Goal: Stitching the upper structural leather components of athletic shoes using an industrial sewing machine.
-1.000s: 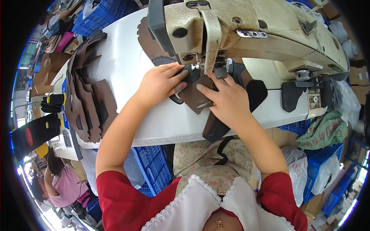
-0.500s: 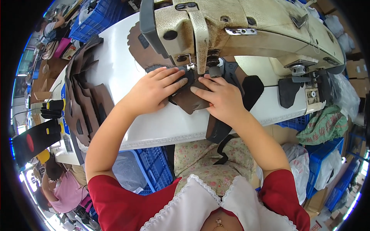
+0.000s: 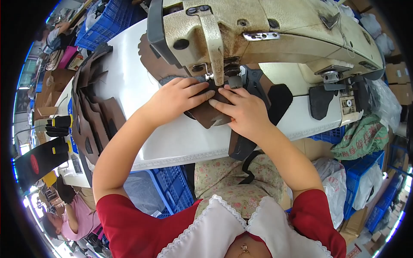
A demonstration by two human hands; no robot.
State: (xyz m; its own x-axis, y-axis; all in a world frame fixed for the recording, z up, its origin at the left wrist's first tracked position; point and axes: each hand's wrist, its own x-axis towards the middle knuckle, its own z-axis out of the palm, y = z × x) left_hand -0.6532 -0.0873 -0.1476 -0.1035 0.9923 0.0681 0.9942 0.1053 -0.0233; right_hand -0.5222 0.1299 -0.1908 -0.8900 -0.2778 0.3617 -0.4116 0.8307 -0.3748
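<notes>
Item: brown leather-like piece, on the white counter, beneath both hands, its far end near the presser foot of a cream sewing machine. Left hand: grip laid flat over the piece, fingers close together; any pinch underneath, cannot tell. Right hand: fingers slightly spread, tips on the piece; pinch likewise cannot tell. Handling, as judged: even, light pressure; layers flat; edge guided, not pulled; fingertips clear of the foot.
</notes>
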